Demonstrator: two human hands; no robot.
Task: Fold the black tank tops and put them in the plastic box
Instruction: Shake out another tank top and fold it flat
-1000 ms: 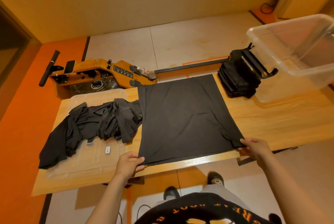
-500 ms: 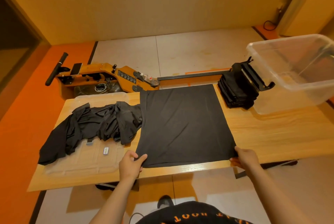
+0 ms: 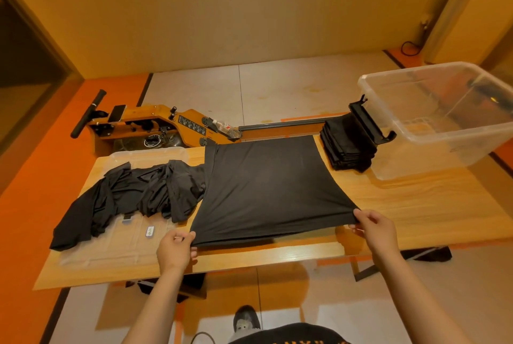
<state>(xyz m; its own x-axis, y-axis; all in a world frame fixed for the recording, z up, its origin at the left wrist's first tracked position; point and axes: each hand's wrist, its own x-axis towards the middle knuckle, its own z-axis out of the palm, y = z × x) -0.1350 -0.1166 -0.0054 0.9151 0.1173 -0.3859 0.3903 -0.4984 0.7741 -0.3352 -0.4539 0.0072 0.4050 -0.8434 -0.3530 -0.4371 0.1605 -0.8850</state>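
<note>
Table (image 3: 416, 204): long, pale wood, spans the view.

Rower (image 3: 166, 127): on the floor behind the table, 11 o'clock.

Box (image 3: 433, 132): clear plastic, at the table's 2 o'clock end, nothing visible inside.

Top (image 3: 266, 191): black, spread flat at table centre. Far edge lies on the wood; near hem is raised off it, with shadow beneath.

Heap (image 3: 133, 199): unfolded black tops, 9 o'clock, touching the spread top's left side.

Lid (image 3: 111, 246): clear, flat under the heap.

Stack (image 3: 347, 149): folded tops, 1 o'clock, just beside the box.

Left hand (image 3: 175, 250): 7 o'clock, pinching the hem's left corner.

Right hand (image 3: 374, 228): 5 o'clock, pinching the right corner.
</note>
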